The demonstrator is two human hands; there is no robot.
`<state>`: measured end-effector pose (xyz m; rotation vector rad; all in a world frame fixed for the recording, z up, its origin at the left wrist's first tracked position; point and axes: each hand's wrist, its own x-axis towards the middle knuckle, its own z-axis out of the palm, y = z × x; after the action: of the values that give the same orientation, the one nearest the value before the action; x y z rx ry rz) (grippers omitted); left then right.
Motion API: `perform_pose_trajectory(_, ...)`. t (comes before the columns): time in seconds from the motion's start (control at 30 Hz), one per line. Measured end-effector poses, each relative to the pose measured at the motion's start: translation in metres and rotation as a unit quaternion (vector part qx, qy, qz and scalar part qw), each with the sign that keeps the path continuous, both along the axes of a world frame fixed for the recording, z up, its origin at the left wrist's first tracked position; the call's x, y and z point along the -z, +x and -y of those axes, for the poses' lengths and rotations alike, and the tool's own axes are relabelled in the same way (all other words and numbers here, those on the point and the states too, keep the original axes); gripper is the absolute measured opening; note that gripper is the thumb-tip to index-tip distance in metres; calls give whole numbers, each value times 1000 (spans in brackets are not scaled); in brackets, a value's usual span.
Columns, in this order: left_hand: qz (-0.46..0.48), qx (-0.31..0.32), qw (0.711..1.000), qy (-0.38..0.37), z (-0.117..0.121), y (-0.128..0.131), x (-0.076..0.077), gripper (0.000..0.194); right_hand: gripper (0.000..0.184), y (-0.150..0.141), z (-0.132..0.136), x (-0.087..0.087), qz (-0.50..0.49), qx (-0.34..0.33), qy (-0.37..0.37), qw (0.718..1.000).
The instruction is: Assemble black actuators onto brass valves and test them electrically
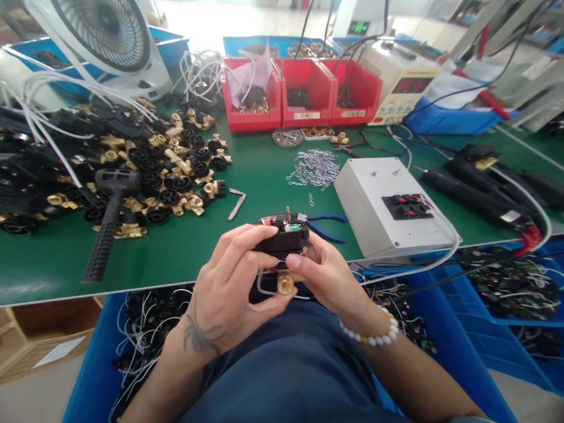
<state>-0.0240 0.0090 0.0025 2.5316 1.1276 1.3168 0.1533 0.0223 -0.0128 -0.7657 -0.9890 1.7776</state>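
Close to my body, at the front edge of the green bench, both hands grip one valve actuator [288,239], a black housing with a green circuit part on top and a brass valve body [285,283] below. My left hand [233,270] has its fingers over the housing and its thumb under the brass. My right hand [328,273] clasps the other side, thumb pressed near the joint. Just behind lie blue-handled pliers [326,226]. A single hairpin clip [311,200] lies in front of a pile of such clips [315,168].
Brass valves with black caps [176,170] heap up at left, beside a black hammer [112,217]. An L-shaped metal piece [237,204] lies nearby. Red bins [255,120] line the back. To the right are a grey switch box [374,205] and a power screwdriver [471,197]. Blue crates [462,346] stand below.
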Motion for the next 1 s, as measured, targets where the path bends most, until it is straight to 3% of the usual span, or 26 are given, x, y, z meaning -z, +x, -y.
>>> perform_pose_trajectory(0.07, 56, 8, 998, -40, -1, 0, 5, 50, 53, 0, 0, -1, -18, 3, -12, 1000)
perform_pose_trajectory(0.13, 203, 17, 970, -134, -3, 2, 12, 67, 53, -2, -1, -2, -35, 9, -17, 999)
perform_pose_trajectory(0.17, 291, 28, 932, -213, -4, 5, 15, 68, 55, -3, -1, -2, -41, 12, -18, 999)
perform_pose_trajectory(0.23, 424, 68, 812, -395, -7, 11, 19, 62, 59, -5, 0, -1, -49, 20, -22, 998)
perform_pose_trajectory(0.3, 477, 101, 699, -523, -11, 19, 20, 60, 66, -7, 1, 2, -52, 31, -31, 998)
perform_pose_trajectory(0.33, 490, 107, 669, -549, -12, 23, 20, 60, 69, -7, 1, 3, -51, 37, -35, 997)
perform_pose_trajectory(0.37, 504, 104, 656, -552, -13, 26, 20, 60, 71, -7, 1, 4, -48, 42, -38, 997)
perform_pose_trajectory(0.47, 525, 80, 663, -527, -13, 31, 18, 57, 69, -7, 2, 5, -36, 44, -39, 998)
perform_pose_trajectory(0.77, 479, 56, 726, -490, -4, 28, 22, 46, 65, -10, 7, 3, -5, 33, -29, 999)
perform_pose_trajectory(0.83, 485, 62, 720, -493, -2, 29, 20, 45, 66, -4, 6, 2, 14, 16, -10, 1000)
perform_pose_trajectory(0.9, 507, 69, 702, -496, -2, 30, 16, 46, 68, 12, 0, -7, 75, -41, 24, 996)
perform_pose_trajectory(0.97, 534, 75, 676, -502, -4, 30, 13, 49, 67, 39, -16, -24, 194, -80, 82, 974)
perform_pose_trajectory(1.0, 546, 77, 662, -508, -5, 30, 11, 51, 60, 55, -28, -34, 272, -53, 122, 953)
